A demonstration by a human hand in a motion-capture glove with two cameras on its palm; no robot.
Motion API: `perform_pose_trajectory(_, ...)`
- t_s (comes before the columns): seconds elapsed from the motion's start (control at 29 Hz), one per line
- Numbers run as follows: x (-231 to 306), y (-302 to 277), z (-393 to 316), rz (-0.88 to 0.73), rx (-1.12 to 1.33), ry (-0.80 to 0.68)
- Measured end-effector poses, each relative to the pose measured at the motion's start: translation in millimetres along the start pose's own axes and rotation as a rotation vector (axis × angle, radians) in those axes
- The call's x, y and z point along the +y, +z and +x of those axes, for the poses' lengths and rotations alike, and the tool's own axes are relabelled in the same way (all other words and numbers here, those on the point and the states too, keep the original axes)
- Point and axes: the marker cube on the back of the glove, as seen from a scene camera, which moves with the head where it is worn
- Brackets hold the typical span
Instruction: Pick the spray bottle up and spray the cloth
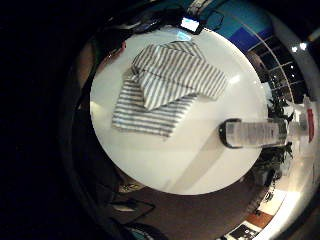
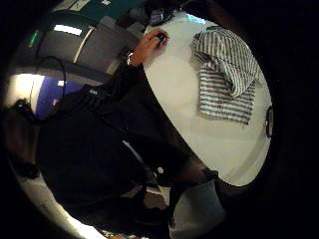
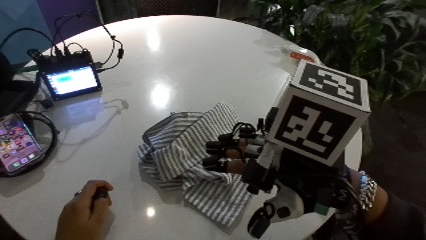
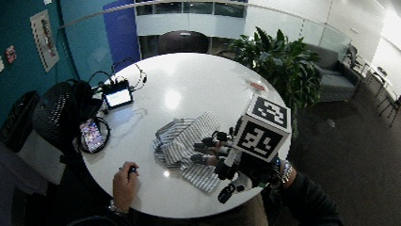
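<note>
While the gloved right hand's grip (image 3: 266, 170) hovers with relaxed fingers over the crumpled grey-and-white striped cloth (image 3: 190, 150), the upright clear plastic spray bottle (image 1: 260, 133) could topple if clipped.

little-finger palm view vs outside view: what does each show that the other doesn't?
Only the little-finger palm view shows the spray bottle's body, standing at the table's edge beside the cloth; in the outside view only a bit of its top seems to peek out behind the glove. Only the outside view shows the gloved right hand above the cloth, the bare hand resting on the table, and the phone. Both show the striped cloth crumpled on the white round table and the small screen.
</note>
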Motion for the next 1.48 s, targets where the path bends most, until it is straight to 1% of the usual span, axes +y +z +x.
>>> perform_pose_trajectory(0.38,0,1,7,-0.002,-0.006,0.025)
perform_pose_trajectory(0.76,-19,-59,50,0.187,-0.068,0.059)
perform_pose_trajectory(0.9,-23,-67,59,0.205,-0.107,0.109)
perform_pose_trajectory(0.97,-25,-75,70,0.223,-0.092,0.158)
perform_pose_trajectory(1.1,-24,-95,117,0.283,-0.023,0.27)
perform_pose_trajectory(1.17,-20,-102,145,0.332,-0.033,0.341)
perform_pose_trajectory(1.24,-18,-104,172,0.386,-0.086,0.402)
perform_pose_trajectory(1.35,-18,-97,210,0.454,-0.26,0.452)
perform_pose_trajectory(1.48,-10,-57,247,0.53,-0.559,0.518)
